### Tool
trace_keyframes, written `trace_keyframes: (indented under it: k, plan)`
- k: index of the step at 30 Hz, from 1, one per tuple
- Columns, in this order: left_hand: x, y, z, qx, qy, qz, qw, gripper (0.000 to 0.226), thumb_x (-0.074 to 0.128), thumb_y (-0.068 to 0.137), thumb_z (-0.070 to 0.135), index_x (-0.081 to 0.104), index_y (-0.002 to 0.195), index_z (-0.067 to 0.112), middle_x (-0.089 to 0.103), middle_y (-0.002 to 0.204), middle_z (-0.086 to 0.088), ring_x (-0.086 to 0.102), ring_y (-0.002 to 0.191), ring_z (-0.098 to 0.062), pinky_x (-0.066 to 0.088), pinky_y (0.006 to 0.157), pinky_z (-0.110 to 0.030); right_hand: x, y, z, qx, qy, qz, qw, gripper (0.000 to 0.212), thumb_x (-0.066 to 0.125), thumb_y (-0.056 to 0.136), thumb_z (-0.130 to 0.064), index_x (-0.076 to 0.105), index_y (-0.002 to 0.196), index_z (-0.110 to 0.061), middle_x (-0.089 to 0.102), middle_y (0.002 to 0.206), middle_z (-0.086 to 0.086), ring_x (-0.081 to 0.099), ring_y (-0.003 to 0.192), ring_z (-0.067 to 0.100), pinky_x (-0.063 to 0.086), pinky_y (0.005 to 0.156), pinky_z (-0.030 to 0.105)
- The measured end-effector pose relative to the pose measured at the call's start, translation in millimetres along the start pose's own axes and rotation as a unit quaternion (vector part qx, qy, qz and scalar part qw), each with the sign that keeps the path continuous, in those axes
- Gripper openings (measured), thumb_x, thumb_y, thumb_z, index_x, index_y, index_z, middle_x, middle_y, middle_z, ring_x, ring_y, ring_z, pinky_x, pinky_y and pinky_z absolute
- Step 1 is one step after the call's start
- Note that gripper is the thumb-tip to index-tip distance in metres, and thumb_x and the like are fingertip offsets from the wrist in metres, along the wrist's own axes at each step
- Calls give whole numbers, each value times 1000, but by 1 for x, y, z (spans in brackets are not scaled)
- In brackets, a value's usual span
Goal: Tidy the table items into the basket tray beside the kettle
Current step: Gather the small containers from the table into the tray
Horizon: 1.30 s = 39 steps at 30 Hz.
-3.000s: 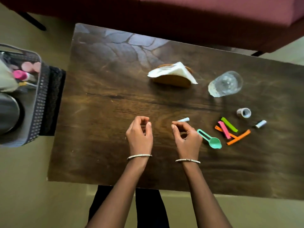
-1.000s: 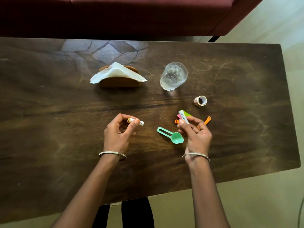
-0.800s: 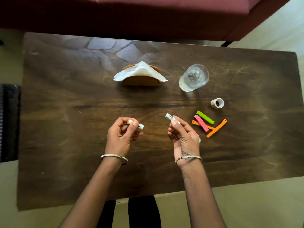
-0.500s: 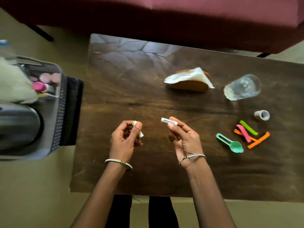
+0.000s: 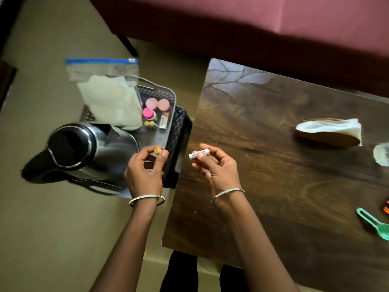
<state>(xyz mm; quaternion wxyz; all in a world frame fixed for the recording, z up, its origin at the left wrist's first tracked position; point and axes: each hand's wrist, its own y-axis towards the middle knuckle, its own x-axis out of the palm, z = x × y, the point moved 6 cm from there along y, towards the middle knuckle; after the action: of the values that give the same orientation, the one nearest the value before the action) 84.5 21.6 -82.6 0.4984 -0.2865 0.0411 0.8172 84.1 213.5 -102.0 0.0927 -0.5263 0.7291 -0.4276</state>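
our left hand [image 5: 145, 173] pinches a yellow-tipped battery [image 5: 157, 150] over the basket tray [image 5: 172, 114] edge; right hand [image 5: 219, 167], gripping a white battery [image 5: 199, 154], hangs farther right.

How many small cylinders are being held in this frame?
2: a yellow-ended cylinder pinched by the left hand above the basket tray, and a white cylinder pinched by the right hand over the table edge. Two yellow bits in the tray may be more; unclear.

Wooden table [image 5: 273, 186] with napkin holder [image 5: 328, 137], green scoop [image 5: 376, 225]
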Motion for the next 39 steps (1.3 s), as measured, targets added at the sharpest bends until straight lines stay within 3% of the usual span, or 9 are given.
trace_keyframes:
  k: [2,4,6,12,18,21,26,35,39]
  plan:
    - [-8,15,2,31,28,26,999,16,74,84,27,74,100,22,65,88,-5,66,73,-22,59,69,-43,23,8,3,-28,-69,0,997,26,73,85,3,63,109,-3,75,91,15,72,80,21,60,83,37]
    - [-10,27,6,72,67,53,994,20,75,83,19,75,102,18,65,90,-6,63,72,-18,53,76,-27,42,17,4,-68,-146,17,987,24,79,81,-1,64,100,-1,77,89,16,75,82,26,60,87,44]
    - [-7,39,9,89,96,66,989,23,74,81,11,75,104,12,67,91,-10,62,74,-18,42,74,-13,60,27,2,-123,-242,42,962,23,85,75,-7,67,91,-3,78,85,9,76,80,20,61,83,40]
    - [5,70,-10,11,104,83,991,29,65,87,9,70,116,7,73,103,-14,68,95,-31,49,88,-36,102,58,1,-234,-374,53,896,15,81,75,-4,75,86,-11,74,76,-5,67,66,4,58,75,24]
    - [13,82,-15,-49,102,123,986,29,63,89,8,60,117,11,75,105,-7,70,98,-27,47,79,-32,123,82,9,-282,-549,22,786,22,76,79,-16,74,100,-21,74,91,-2,60,89,19,40,74,21]
    - [19,88,-21,-80,117,113,983,22,61,90,8,56,112,8,75,100,-11,70,95,-31,46,74,-38,131,89,15,-302,-578,9,758,21,76,78,-19,68,98,-20,71,89,0,52,86,16,37,71,19]
    - [28,94,-28,-101,133,98,981,17,60,91,8,54,107,8,74,94,-16,70,90,-36,48,68,-42,135,100,22,-307,-615,16,726,19,74,77,-26,67,95,-23,67,87,3,48,86,19,46,78,36]
    - [36,100,-39,-109,138,101,979,18,59,91,5,56,108,9,73,97,-14,70,89,-36,48,66,-42,137,108,28,-322,-623,27,713,17,78,74,-27,70,89,-25,70,82,-4,39,81,13,42,73,33]
    - [37,102,-41,-114,135,101,979,18,59,92,6,56,109,10,74,97,-14,71,89,-35,49,66,-41,138,110,29,-318,-635,19,704,16,76,76,-27,70,91,-26,71,84,-4,44,84,17,43,75,34]
